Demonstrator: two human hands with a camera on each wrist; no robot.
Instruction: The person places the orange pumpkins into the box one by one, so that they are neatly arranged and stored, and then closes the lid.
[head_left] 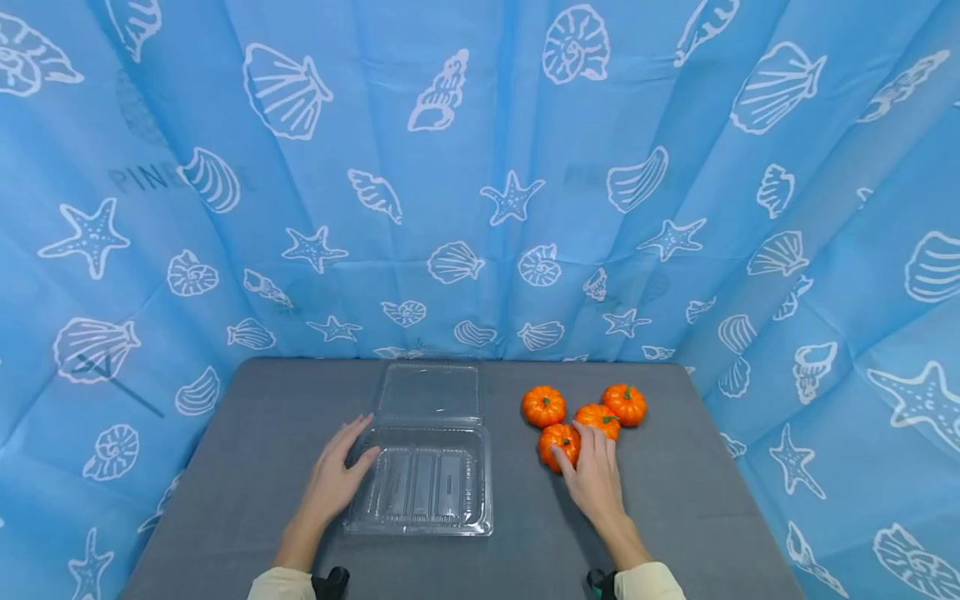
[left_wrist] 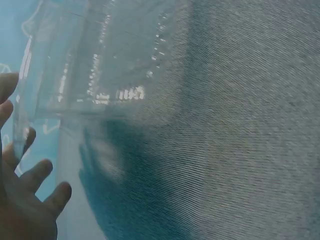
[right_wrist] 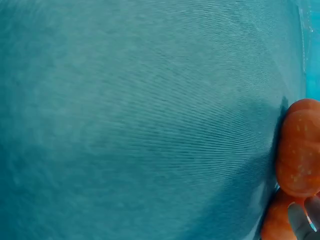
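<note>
Left hand (head_left: pixel 332 478) loosely spread beside the clear container (head_left: pixel 487 483), lid (head_left: pixel 429 393) back; right hand (head_left: pixel 596 478) over the front pumpkin (head_left: pixel 557 442), grip unclear.

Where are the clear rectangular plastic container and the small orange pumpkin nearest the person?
Clear rectangular plastic container (head_left: pixel 429 483): head view, bare floor of its base.
Small orange pumpkin nearest the person (head_left: pixel 557 436): head view, ribbed top beside its stem.

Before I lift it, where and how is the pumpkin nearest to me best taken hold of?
I would hold the nearest pumpkin by its rounded sides, below the stem, bringing the right hand down from above, thumb on the near left. Its stem faces up and that side has no neighbour, while other pumpkins crowd its far side.
</note>
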